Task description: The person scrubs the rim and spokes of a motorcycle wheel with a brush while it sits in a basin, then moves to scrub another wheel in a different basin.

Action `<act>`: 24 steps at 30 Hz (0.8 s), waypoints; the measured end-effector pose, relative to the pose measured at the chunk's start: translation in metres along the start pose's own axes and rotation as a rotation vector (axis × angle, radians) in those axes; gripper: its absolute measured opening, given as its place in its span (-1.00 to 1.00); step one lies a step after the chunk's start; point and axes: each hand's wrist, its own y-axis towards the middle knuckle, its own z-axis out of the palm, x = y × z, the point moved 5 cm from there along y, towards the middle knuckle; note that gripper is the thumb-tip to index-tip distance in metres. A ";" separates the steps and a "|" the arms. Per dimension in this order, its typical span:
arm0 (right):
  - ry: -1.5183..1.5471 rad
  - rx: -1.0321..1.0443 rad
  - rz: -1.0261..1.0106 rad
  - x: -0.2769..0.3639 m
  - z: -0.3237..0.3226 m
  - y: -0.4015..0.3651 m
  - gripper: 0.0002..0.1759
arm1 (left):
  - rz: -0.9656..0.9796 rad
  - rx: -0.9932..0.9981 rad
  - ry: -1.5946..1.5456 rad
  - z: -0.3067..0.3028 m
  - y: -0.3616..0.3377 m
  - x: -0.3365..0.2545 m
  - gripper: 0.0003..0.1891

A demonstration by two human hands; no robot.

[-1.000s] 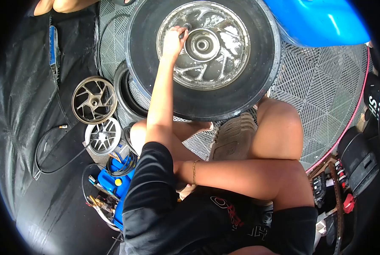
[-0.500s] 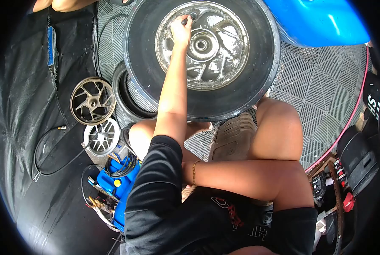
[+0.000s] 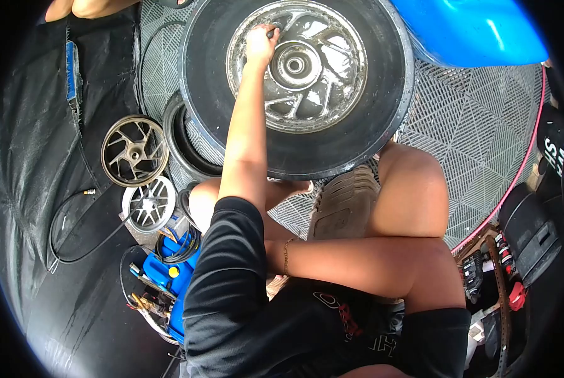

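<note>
My left hand [image 3: 261,44] is closed around a small black-handled tool [image 3: 272,33], its working end hard to make out. It is over the upper left of a wet, dirty spoked wheel rim [image 3: 295,114], near the edge and spokes. Flat on its side, the rim lies in the middle of a large black tyre [image 3: 383,94] between my knees. My right forearm [image 3: 351,261], with a gold bracelet [image 3: 286,257] at the wrist, crosses my lap. The right hand itself is hidden behind my left arm and sleeve.
To the left lie a bronze rim [image 3: 134,151], a silver rim [image 3: 148,205] and a smaller tyre [image 3: 184,148]. Blue containers with hoses [image 3: 168,268] stand below them. A large blue plastic barrel [image 3: 477,31] is upper right. Another person's bare leg [image 3: 93,6] shows upper left.
My left hand has shifted slightly left along the rim with the tool. The whole view has drifted a little left. My right forearm stays across my lap.
</note>
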 end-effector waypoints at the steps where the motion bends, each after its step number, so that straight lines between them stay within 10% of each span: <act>1: 0.000 0.002 -0.002 0.001 0.000 0.000 -0.49 | 0.001 0.000 0.001 -0.004 -0.001 -0.004 -0.82; 15: -0.216 0.085 0.052 0.024 -0.021 -0.051 -0.50 | 0.099 0.440 0.379 -0.050 -0.014 -0.035 -0.84; 24: -0.177 -0.026 -0.018 0.004 -0.003 0.005 -0.59 | 0.287 0.100 -0.004 0.003 0.003 -0.087 -0.80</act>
